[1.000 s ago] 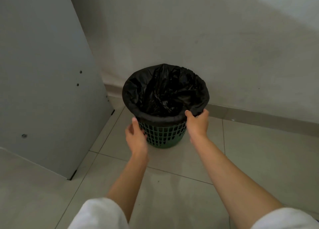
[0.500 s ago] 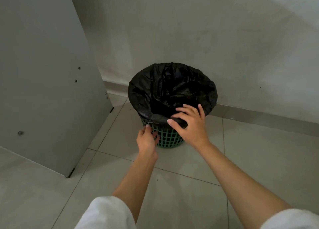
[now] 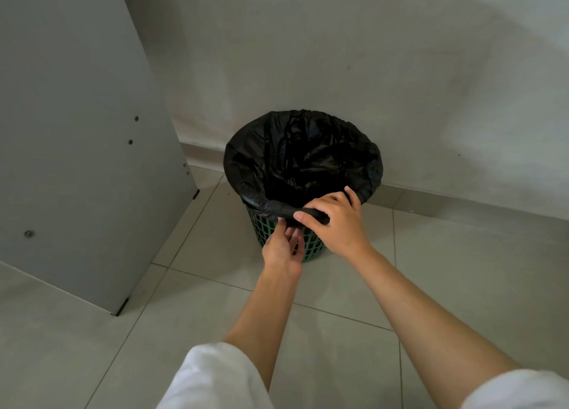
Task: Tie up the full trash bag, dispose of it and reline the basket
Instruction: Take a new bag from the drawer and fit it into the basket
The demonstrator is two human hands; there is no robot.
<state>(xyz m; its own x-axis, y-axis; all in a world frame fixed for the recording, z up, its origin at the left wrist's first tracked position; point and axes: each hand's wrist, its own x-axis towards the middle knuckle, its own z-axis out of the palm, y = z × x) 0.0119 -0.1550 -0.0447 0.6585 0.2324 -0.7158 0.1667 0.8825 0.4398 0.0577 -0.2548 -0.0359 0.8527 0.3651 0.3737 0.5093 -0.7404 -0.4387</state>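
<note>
Lining the green basket [image 3: 259, 230], the black trash bag [image 3: 301, 159] is gripped at its near rim by the right hand [image 3: 335, 224]. Just below, the left hand [image 3: 281, 251] is held with fingers relaxed.

Inspection finding: no legible text, label, brand, number or sign in view. Surfaces checked: the black trash bag [image 3: 303, 162], the green basket [image 3: 261, 228], the grey panel [image 3: 77, 116], the wall [image 3: 338, 54] and the floor tiles [image 3: 462, 270]. None bears readable marking.
</note>
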